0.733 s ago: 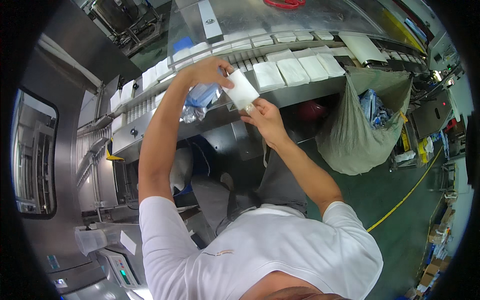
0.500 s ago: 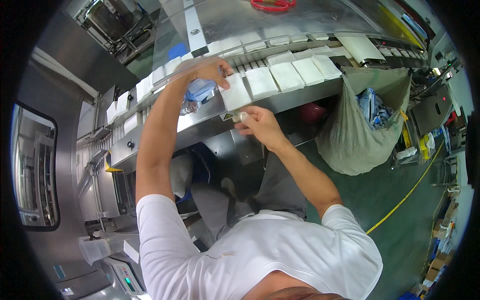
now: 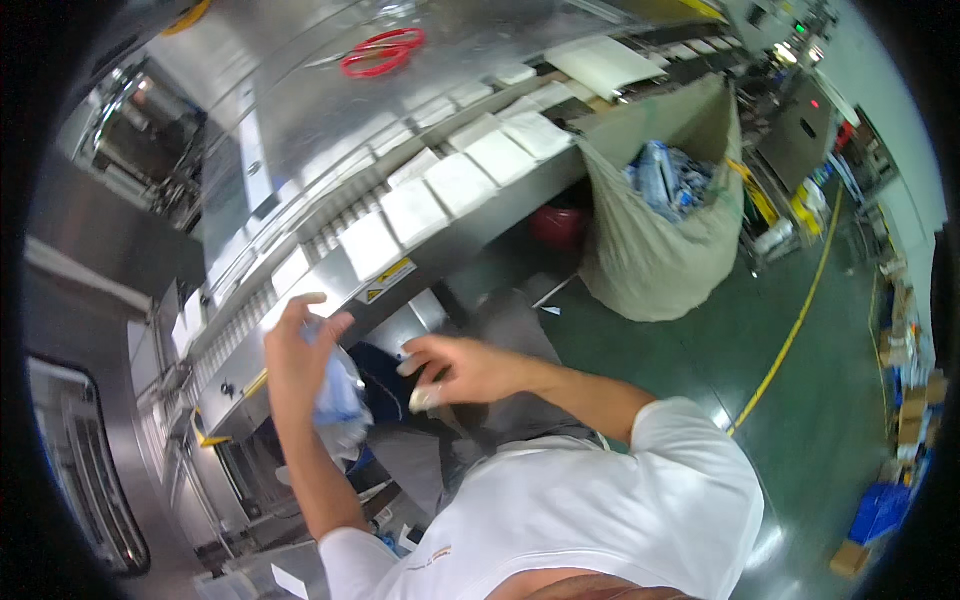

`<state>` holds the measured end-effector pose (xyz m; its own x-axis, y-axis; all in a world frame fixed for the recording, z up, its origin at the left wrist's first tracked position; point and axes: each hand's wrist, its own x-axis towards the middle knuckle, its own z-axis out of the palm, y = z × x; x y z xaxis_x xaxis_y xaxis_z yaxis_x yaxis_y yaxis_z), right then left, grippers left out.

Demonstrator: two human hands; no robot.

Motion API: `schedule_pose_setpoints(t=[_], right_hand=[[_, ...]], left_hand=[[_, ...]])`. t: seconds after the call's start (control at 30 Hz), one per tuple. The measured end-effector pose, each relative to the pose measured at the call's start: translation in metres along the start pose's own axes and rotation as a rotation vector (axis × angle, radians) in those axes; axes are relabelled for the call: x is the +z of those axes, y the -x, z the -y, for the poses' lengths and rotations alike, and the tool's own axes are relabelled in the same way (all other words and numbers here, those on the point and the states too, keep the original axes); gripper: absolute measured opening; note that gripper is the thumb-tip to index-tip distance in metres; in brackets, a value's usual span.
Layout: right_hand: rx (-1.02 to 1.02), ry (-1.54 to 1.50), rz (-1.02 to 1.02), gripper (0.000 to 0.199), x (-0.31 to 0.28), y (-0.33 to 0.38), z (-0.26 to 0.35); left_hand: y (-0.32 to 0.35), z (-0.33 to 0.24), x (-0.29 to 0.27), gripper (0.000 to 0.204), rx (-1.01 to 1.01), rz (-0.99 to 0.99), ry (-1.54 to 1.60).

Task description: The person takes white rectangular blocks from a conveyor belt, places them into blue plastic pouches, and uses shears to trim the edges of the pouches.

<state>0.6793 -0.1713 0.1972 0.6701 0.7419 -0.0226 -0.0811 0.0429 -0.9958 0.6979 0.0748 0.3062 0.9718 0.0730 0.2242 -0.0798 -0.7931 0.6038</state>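
My left hand (image 3: 300, 350) is in front of the conveyor's near edge, thumb and index finger apart. Against its palm a crumpled bundle of blue and silver plastic film (image 3: 340, 392) hangs, seemingly gripped by the lower fingers, which are hidden. To its right, my right hand (image 3: 460, 370) floats above my lap with fingers spread and nothing between them. Pale covers sit on some of its fingertips. White folded packets (image 3: 412, 212) lie in a row on the roller conveyor (image 3: 330, 238), the closest one (image 3: 370, 246) overhanging the near edge.
A large beige cloth sack (image 3: 650, 265) holding blue and silver film (image 3: 675, 180) hangs open at the right. Red-handled scissors (image 3: 384, 52) lie on the metal top behind the conveyor. Beneath the conveyor is a dark red object (image 3: 558, 227).
Both hands have drawn back from the conveyor toward my body, the left carrying the blue film. My right hand has let go of the white packet's edge. The view has turned.
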Motion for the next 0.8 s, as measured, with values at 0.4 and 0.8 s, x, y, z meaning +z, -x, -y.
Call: schedule_pose_setpoints(t=[0.4, 0.8], right_hand=[[0.221, 1.227, -1.053, 0.02, -0.212, 0.061, -0.005], [-0.291, 0.675, -1.161, 0.035, -0.184, 0.016, -0.068]], left_hand=[[0.155, 0.0, 0.05, 0.039, -0.127, -0.25, 0.435], [0.392, 0.056, -0.056, 0.027, -0.587, -1.14, -0.66]])
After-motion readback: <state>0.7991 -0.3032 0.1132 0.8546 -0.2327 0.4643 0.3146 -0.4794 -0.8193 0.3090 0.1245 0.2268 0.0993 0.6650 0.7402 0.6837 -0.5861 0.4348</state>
